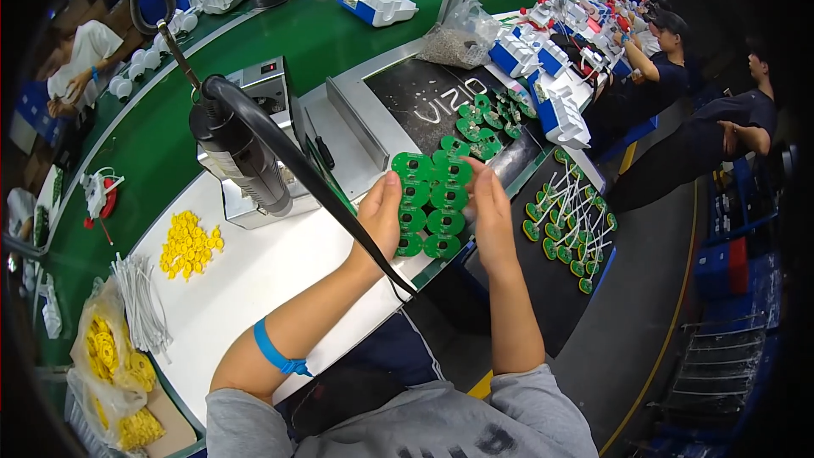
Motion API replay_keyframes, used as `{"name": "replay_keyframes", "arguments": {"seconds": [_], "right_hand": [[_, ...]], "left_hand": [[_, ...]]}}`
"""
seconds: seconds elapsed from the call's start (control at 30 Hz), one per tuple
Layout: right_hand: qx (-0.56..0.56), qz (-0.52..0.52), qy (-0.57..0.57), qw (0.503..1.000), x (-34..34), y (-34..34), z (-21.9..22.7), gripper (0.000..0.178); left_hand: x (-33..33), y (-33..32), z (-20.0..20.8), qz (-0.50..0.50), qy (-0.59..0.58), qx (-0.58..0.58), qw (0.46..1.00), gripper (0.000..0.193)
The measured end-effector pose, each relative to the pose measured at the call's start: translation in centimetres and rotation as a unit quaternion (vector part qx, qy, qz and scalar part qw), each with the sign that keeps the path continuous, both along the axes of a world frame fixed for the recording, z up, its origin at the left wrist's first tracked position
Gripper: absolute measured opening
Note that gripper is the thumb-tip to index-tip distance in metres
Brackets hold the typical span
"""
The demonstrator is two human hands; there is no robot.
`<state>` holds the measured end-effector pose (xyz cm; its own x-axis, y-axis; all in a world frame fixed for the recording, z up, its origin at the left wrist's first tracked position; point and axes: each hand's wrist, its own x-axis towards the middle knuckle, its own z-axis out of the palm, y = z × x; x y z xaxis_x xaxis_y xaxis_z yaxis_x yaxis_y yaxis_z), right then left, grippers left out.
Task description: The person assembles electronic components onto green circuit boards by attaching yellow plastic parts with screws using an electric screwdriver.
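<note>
A panel of round green circuit boards [413, 195], joined in two columns, is up in front of me. My left hand [381, 214] grips its left edge, thumb lying along the side. On the opposite side my right hand [492, 208] holds the upper right edge, its fingertips partly hidden. Just beyond the panel, loose round green boards [483, 129] lie heaped on a black mat [415, 89]. Under the panel is the near edge of the white worktop [280, 267].
A hanging electric screwdriver [242, 153] with a black cable stands left of my hands. Yellow plastic parts [191, 244], white cable ties [140, 301] and a bag of yellow parts [103, 356] lie further left. Boards with white leads [570, 220] sit at right. Co-workers [657, 68] are beyond.
</note>
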<state>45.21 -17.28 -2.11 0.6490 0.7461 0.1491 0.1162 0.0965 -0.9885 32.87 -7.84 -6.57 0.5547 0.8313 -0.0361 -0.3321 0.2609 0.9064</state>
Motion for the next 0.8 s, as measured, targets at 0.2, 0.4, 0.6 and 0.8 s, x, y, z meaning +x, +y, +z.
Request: {"name": "replay_keyframes", "arguments": {"seconds": [0.2,0.4,0.6,0.8], "right_hand": [[0.0,0.017,0.229,0.973,-2.4,0.2,0.4,0.049],[0.052,0.103,0.37,0.922,0.7,-0.6,0.2,0.044],[-0.024,-0.02,0.233,0.972,2.1,-2.7,1.3,0.027],[-0.148,0.081,0.064,0.984,2.1,-4.5,1.2,0.038]], "left_hand": [[-0.6,-1.3,2.1,-0.079,-0.009,-0.087,0.993,0.044],[0.5,-0.8,4.5,-0.083,0.001,-0.143,0.986,0.043],[6.6,5.6,7.7,-0.05,0.257,0.323,0.91,0.067],[10.4,9.1,8.4,-0.08,0.421,0.457,0.779,0.07]]}}
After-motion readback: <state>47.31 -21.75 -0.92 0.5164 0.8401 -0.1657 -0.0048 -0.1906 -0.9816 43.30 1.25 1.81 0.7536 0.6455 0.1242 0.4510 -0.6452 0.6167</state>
